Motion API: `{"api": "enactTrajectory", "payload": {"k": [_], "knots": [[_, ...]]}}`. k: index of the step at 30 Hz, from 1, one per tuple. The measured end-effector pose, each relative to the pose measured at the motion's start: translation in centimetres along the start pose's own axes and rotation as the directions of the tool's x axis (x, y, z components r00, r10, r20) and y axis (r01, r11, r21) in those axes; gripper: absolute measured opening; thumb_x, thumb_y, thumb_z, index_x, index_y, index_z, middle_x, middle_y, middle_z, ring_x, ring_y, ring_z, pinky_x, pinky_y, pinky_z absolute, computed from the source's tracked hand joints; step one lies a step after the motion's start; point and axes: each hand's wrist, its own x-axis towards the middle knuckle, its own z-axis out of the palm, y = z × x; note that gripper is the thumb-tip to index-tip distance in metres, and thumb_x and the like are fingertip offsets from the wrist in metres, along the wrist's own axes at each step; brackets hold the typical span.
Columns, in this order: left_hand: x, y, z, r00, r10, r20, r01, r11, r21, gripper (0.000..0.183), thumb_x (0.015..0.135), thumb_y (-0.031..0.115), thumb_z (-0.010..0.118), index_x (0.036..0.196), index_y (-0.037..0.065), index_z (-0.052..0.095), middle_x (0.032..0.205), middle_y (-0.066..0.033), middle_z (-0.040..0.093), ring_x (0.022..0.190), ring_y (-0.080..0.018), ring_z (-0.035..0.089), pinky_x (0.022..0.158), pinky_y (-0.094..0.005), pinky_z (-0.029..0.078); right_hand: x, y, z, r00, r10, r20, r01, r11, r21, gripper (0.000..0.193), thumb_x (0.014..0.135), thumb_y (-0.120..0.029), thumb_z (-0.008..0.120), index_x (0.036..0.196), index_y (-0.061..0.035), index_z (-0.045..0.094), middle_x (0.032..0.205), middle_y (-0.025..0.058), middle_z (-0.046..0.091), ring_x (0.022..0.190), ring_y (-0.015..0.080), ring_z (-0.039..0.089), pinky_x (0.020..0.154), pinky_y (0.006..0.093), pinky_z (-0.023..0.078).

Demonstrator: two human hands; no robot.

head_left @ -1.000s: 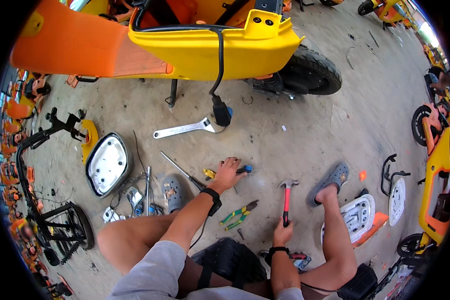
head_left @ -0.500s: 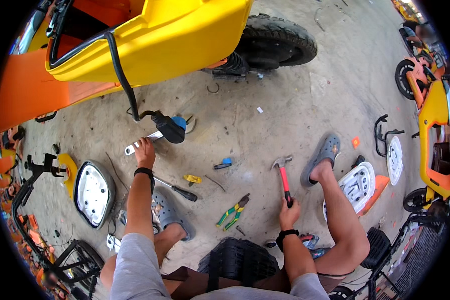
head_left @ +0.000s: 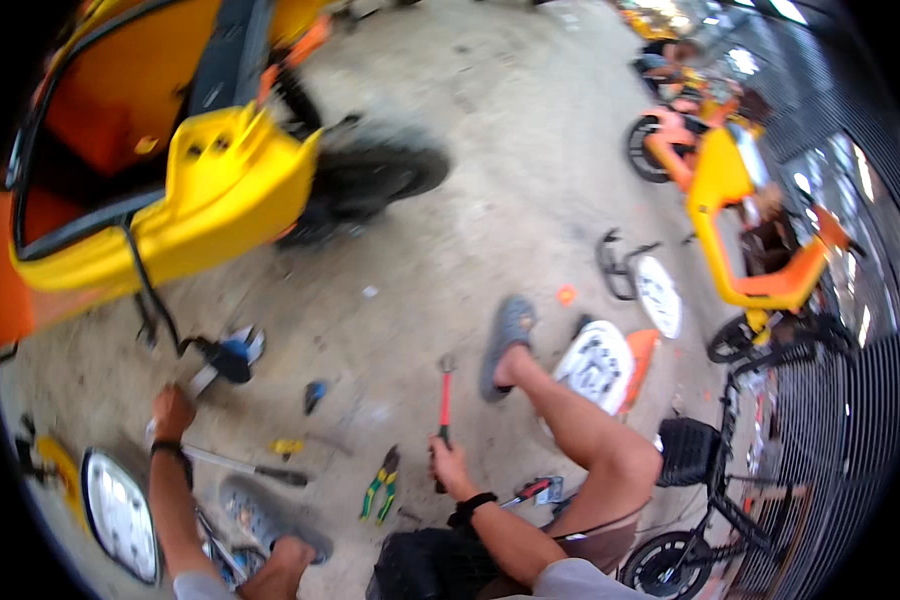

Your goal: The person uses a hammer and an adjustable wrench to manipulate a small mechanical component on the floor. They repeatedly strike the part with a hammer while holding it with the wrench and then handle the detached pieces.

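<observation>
Left hand (head_left: 174, 410): fingers look closed around the silver metal wrench (head_left: 203, 380), partly behind a black plastic connector (head_left: 228, 362).
Right hand (head_left: 450, 468): grips the red-and-black-handled hammer (head_left: 446, 395).
Tool step: apparently holding 2 tools, 1 per hand.
Next wrench move: likely calls for clearing the connector.

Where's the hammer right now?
In the head view, the red-handled hammer is near the middle, gripped in the right hand, between the green-and-yellow pliers and the right grey clog.
</observation>
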Motion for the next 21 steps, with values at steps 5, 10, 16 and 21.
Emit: {"api": "enactTrajectory", "payload": {"k": [5,10,16,21], "knots": [[-2.4,10.8,-2.7,0.976,-0.214,-0.040,0.214,0.977,-0.013,0.032,0.072,0.025,0.064,0.097,0.004,0.066,0.099,-0.0176,0.066,0.093,-0.0360,0.064,0.083,-0.0445,0.050,-0.3,-9.8,-6.5,0.993,-0.056,-0.107,0.053,0.998,-0.031,0.033,0.086,-0.032,0.061,0.081,0.0005,0.061,0.055,0.0033,0.051,0.047,0.0194,0.051,0.046,0.0363,0.041],[-4.6,9.9,-10.2,0.961,-0.271,-0.063,0.260,0.955,-0.141,0.027,0.072,0.024,0.064,0.090,0.005,0.069,0.097,-0.0174,0.068,0.092,-0.0326,0.067,0.078,-0.0411,0.053,-9.4,-31.0,-18.1,0.746,-0.628,-0.221,0.581,0.776,-0.245,0.037,0.088,-0.038,0.054,0.082,-0.0021,0.059,0.055,0.0030,0.050,0.046,0.0176,0.049,0.044,0.0344,0.040],[-7.0,16.8,-19.1,0.975,-0.017,-0.223,-0.010,0.993,-0.121,0.027,0.071,0.021,0.063,0.091,0.004,0.070,0.094,-0.0175,0.069,0.090,-0.0346,0.067,0.081,-0.0412,0.053,-44.3,-45.8,-44.7,-0.160,-0.925,-0.345,0.774,0.099,-0.625,0.043,0.091,-0.046,0.045,0.083,-0.0053,0.057,0.055,0.0026,0.049,0.044,0.0155,0.047,0.042,0.0321,0.039],[-11.3,22.3,-25.8,0.939,0.191,-0.285,-0.218,0.974,-0.065,0.022,0.069,0.019,0.064,0.085,0.004,0.071,0.087,-0.0184,0.069,0.082,-0.0350,0.067,0.073,-0.0417,0.053,-58.4,-42.9,-47.4,-0.385,-0.900,-0.207,0.867,-0.276,-0.414,0.049,0.094,-0.052,0.038,0.084,-0.0079,0.055,0.055,0.0023,0.047,0.042,0.0137,0.044,0.039,0.0301,0.038]]}}
